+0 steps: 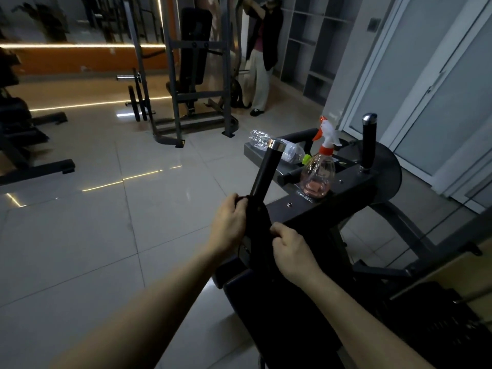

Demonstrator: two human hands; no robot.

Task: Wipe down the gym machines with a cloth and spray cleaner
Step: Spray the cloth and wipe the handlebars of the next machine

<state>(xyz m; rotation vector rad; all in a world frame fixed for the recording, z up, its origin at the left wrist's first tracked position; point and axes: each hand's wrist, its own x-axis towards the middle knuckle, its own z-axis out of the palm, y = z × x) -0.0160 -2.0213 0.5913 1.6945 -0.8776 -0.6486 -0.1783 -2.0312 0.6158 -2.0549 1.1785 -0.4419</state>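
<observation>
1. Head view: both forearms reach forward. The left hand (229, 222) and the right hand (290, 249) each keep a closed grip, fingers curled, on a dark cloth (259, 225) at the foot of the machine's near handle (266, 171).
2. The spray bottle (319, 171) stands upright on the machine's frame (351, 195), beyond that handle.

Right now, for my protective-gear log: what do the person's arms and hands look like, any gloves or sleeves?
Both are bare: the left hand and right hand wear no gloves, and no sleeves, watch or bands show on either forearm within the frame.
</observation>
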